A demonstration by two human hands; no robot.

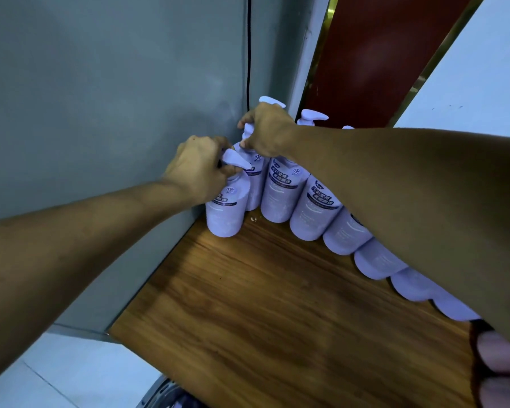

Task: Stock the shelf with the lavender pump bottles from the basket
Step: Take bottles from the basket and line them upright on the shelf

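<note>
Several lavender pump bottles stand in a row along the back of the wooden shelf, running from the far left corner toward the right, partly hidden by my right forearm. A front lavender bottle stands at the left end, in front of the row. My left hand grips its pump head. My right hand is closed on the pump of the corner bottle just behind it. The basket is mostly out of view.
A grey side panel walls the shelf on the left, with a black cable running down the corner. A dark round rim shows below the shelf's front edge, over a pale tiled floor.
</note>
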